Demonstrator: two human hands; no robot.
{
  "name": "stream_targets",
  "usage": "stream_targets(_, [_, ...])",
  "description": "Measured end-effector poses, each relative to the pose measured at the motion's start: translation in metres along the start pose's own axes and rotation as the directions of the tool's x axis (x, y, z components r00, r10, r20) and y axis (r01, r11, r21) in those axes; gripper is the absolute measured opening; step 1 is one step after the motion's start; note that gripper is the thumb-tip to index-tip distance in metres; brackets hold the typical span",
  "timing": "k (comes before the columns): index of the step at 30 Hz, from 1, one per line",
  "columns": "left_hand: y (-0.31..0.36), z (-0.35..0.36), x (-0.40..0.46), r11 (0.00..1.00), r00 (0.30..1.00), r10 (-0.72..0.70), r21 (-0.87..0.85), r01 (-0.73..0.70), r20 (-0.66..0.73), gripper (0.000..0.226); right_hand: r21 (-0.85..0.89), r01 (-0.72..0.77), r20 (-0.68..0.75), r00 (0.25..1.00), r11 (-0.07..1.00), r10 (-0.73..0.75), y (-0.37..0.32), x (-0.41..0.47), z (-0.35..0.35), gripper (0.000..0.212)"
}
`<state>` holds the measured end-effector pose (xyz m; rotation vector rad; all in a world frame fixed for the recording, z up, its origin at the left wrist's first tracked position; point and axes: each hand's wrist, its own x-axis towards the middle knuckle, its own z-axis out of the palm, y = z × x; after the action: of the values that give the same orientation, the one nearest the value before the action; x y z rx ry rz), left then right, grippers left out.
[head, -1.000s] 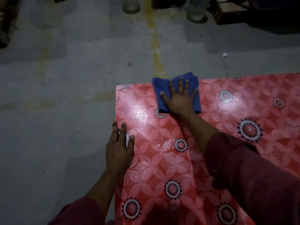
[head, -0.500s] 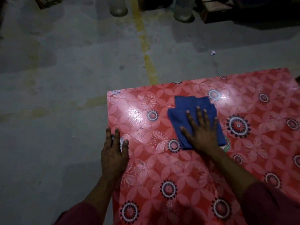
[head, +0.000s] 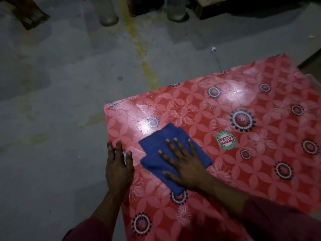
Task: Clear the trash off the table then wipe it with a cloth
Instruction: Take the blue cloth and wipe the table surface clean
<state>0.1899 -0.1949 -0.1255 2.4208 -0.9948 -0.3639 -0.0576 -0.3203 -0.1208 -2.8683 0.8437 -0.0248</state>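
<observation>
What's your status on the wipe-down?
Right hand flat on blue cloth, wiping. Left hand braced at table edge. Only a round sticker ahead.

I am seeing my right hand [head: 186,166] covering the blue cloth's [head: 156,148] middle; the table [head: 260,171] is running off the right and bottom edges, and jars [head: 108,16] beyond it are being cropped.
</observation>
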Motion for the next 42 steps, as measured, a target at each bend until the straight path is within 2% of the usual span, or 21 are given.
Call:
stream_targets(1, [0.000,0.000,0.000,1.000,1.000,0.001,0.006,-0.001,0.005,0.063,-0.020,-0.020,0.006,1.000,1.000,0.020,0.017,-0.015,-0.002,0.075])
stream_targets(3, [0.001,-0.002,-0.002,1.000,1.000,0.006,0.019,-0.006,0.017,0.064,-0.066,-0.160,0.036,0.986,0.985,0.163,0.058,-0.037,-0.008,0.075])
stream_targets(6, [0.003,-0.003,-0.001,1.000,1.000,0.007,0.024,-0.008,0.017,0.064,-0.084,-0.446,0.069,0.889,0.891,0.452,0.100,-0.043,-0.019,0.077])
stream_targets(9, [0.002,-0.002,-0.001,1.000,1.000,0.001,0.031,-0.001,0.014,0.064,-0.034,-0.619,0.047,0.783,0.784,0.620,0.099,-0.020,-0.019,0.078])
stream_targets(11, [0.002,-0.002,-0.002,1.000,1.000,0.001,0.021,-0.001,0.009,0.063,-0.017,-0.671,0.021,0.741,0.741,0.671,0.081,0.001,-0.015,0.079])
stream_targets(12, [0.003,-0.002,-0.003,1.000,1.000,0.007,0.021,-0.008,0.006,0.062,-0.010,-0.667,0.015,0.745,0.745,0.667,0.067,0.010,-0.014,0.079])
stream_targets(14, [0.002,-0.001,-0.003,0.999,1.000,0.019,0.028,-0.019,0.003,0.061,-0.013,-0.590,-0.002,0.807,0.807,0.590,0.037,0.022,-0.009,0.081])
stream_targets(18, [0.001,0.002,-0.003,1.000,1.000,0.009,0.020,-0.009,-0.010,0.063,0.009,-0.249,0.004,0.968,0.968,0.249,-0.030,0.000,0.000,0.079])
stream_targets(21, [-0.002,0.003,-0.003,1.000,0.999,0.026,0.009,-0.025,-0.041,0.062,-0.009,-0.019,0.058,0.998,1.000,0.019,-0.041,-0.045,-0.001,0.078])
stream_targets(23, [-0.003,0.004,-0.003,0.999,0.998,0.027,0.018,-0.026,-0.052,0.059,-0.028,-0.008,0.070,0.998,1.000,0.010,-0.019,-0.071,-0.004,0.077])
stream_targets(26, [-0.004,0.005,-0.005,0.999,0.997,0.020,0.029,-0.018,-0.071,0.054,-0.068,-0.204,0.089,0.974,0.977,0.210,0.038,-0.094,-0.013,0.078])
stream_targets(29, [-0.004,0.003,-0.016,0.996,0.992,-0.007,0.088,0.018,-0.126,0.054,-0.058,-0.442,0.090,0.891,0.895,0.445,0.073,-0.093,-0.019,0.078])
stream_targets(32, [-0.004,0.004,-0.045,0.989,0.992,-0.103,0.097,0.109,-0.072,0.057,-0.008,-0.659,0.043,0.751,0.752,0.659,0.054,-0.070,-0.011,0.080])
stream_targets(33, [-0.005,0.004,-0.059,0.985,0.989,-0.145,0.084,0.148,-0.039,0.059,0.008,-0.695,0.029,0.719,0.719,0.695,0.037,-0.061,-0.008,0.079])
stream_targets(34, [-0.006,0.004,-0.073,0.984,0.987,-0.161,0.073,0.162,-0.022,0.062,0.023,-0.697,0.015,0.717,0.717,0.697,0.018,-0.054,-0.007,0.078])
stream_targets(36, [-0.009,0.000,-0.103,0.985,0.986,-0.169,0.039,0.170,-0.005,0.067,0.033,-0.593,-0.018,0.804,0.804,0.594,-0.025,-0.052,-0.003,0.075])
stream_targets(39, [-0.009,-0.005,-0.144,0.956,0.956,-0.292,-0.030,0.293,0.009,0.077,0.041,-0.261,-0.008,0.965,0.965,0.261,-0.082,-0.081,0.005,0.070])
stream_targets(42, [-0.001,-0.009,-0.181,0.905,0.905,-0.423,-0.036,0.424,0.036,0.077,0.046,0.043,-0.001,0.999,0.998,-0.043,-0.095,-0.138,0.011,0.071])
